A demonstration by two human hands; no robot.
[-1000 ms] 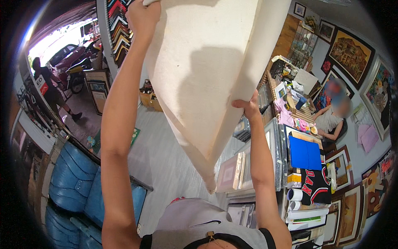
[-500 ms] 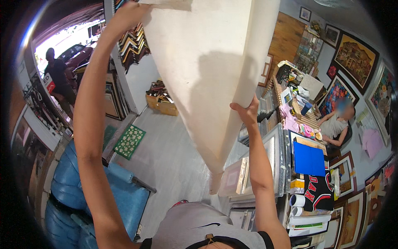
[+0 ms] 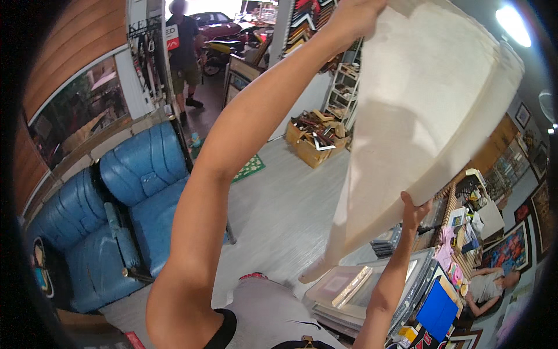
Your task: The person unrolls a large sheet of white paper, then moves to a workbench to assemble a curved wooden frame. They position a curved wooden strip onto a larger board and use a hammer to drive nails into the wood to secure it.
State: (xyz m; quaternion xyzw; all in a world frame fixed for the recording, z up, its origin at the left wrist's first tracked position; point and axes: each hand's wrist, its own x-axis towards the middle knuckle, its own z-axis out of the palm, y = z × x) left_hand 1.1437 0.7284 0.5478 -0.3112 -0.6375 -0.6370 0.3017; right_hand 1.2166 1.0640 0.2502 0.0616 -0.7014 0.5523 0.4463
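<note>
A large off-white sheet [image 3: 401, 87], of canvas or heavy paper, hangs in front of me, its right side curled into a loose roll. It narrows downward to a point near the floor. My left hand [image 3: 357, 20] is raised high, closed on the sheet's upper left edge; its fingertips are partly hidden. Lower down, my right hand [image 3: 415, 212] grips the rolled right side, with the thumb on the near face and the fingers hidden behind.
Framed pieces [image 3: 354, 285] lie stacked beside my right arm. A blue couch [image 3: 142, 154] stands left. Beyond the sheet is a cardboard box [image 3: 302, 150] of frame offcuts. One person [image 3: 185, 49] stands at the doorway; another [image 3: 487, 291] sits at the right.
My view has turned left, so the couch and doorway show more fully. The sheet and both hands now appear farther right, and the sheet leans to the right. Both hands keep their hold.
</note>
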